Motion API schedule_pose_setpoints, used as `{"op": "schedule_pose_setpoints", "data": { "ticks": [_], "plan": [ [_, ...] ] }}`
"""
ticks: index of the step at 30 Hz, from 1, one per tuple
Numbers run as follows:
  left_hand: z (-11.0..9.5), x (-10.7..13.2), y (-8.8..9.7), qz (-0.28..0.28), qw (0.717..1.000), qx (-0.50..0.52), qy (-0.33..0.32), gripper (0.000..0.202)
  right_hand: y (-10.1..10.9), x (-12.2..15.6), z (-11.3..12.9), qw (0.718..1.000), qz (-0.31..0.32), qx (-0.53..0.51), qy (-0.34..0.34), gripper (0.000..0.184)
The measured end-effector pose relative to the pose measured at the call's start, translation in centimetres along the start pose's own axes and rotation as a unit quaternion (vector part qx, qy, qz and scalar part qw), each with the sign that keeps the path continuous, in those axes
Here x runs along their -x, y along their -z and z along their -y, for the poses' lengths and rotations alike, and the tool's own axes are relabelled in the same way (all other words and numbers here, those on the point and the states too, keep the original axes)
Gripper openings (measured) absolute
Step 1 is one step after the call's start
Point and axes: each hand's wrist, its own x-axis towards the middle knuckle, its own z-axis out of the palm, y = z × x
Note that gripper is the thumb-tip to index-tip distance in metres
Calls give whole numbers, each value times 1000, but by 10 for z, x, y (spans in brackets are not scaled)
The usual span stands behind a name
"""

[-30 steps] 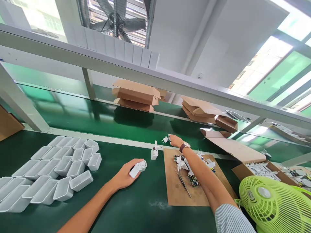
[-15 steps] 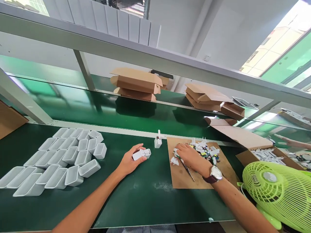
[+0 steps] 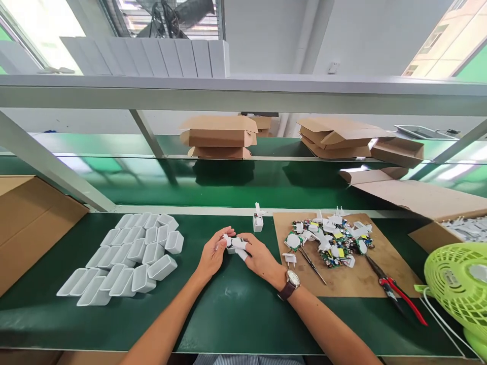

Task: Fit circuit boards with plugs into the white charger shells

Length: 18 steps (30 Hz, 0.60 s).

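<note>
In front of me, my left hand (image 3: 213,256) grips a small white plastic case (image 3: 230,246) from its left side. My right hand (image 3: 262,257) closes on the same case from the right. White pieces or coverings show at its fingertips; I cannot tell which. Fingers hide much of the case and whatever may be inside. Just behind stands an upright white case (image 3: 257,223) with a white part sticking up from it. Rows of open white plastic cases (image 3: 135,251) lie left of my hands.
Right of my hands, a brown cardboard sheet (image 3: 365,284) bears a pile of circuit boards and white parts (image 3: 331,238), tweezers (image 3: 312,266) and red-handled pliers (image 3: 395,289). A green fan (image 3: 456,284) stands at far right, near an open carton (image 3: 437,235). Folded cartons (image 3: 222,132) rest behind.
My right hand has left the parts pile and come over to the case at my left hand. The view has levelled and turned, showing the pliers.
</note>
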Motion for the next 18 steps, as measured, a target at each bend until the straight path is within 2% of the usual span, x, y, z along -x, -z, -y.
{"op": "schedule_pose_setpoints", "data": {
  "ticks": [5, 11, 16, 18],
  "plan": [
    [1, 7, 0, 23, 998, 33, -47, 63, 1, 14, 5, 998, -52, -6, -21, 30],
    [-3, 15, 1, 23, 998, 8, -64, 45, 1, 21, 9, 1000, -8, 4, -14, 34],
    [-12, 18, 1, 27, 995, 27, -91, 71, 3, 22, 13, 999, -34, -2, -20, 39],
    [-14, 19, -2, 29, 994, 35, -97, 75, 4, 22, 14, 999, -20, 4, -26, 40]
  ]
}}
